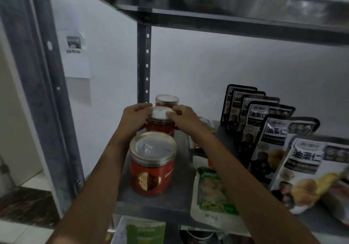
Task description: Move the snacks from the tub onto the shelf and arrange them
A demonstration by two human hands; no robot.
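We see both hands reaching over the shelf (181, 170) and meeting on the middle jar (160, 124), a red jar with a white lid standing upright in a row of three. The left hand (135, 118) curls around the jar's left side, its fingers wrapped along the lid rim and its thumb down against the red wall. The right hand (182, 117) grips the opposite side, fingertips pinching the lid edge from the right, so the jar sits clamped between the two hands. Its base appears to rest on the shelf, though the front jar hides the lowest part from us. Just behind it, near the perforated upright post (144, 64), stands the rear jar (167, 100), of which we see only the clear lid and a strip of red. Directly in front, closer to us and under the left forearm, stands the front jar (153, 164), larger in view, with a metal-rimmed clear lid and a red label. Under the right forearm a green and white pouch (211, 192) lies flat at the shelf's front edge. To the right, well apart from the hands, a row of black and white snack bags (264, 130) stands leaning one behind another toward the back wall. Below the shelf a green package (145, 231) shows on a lower level.
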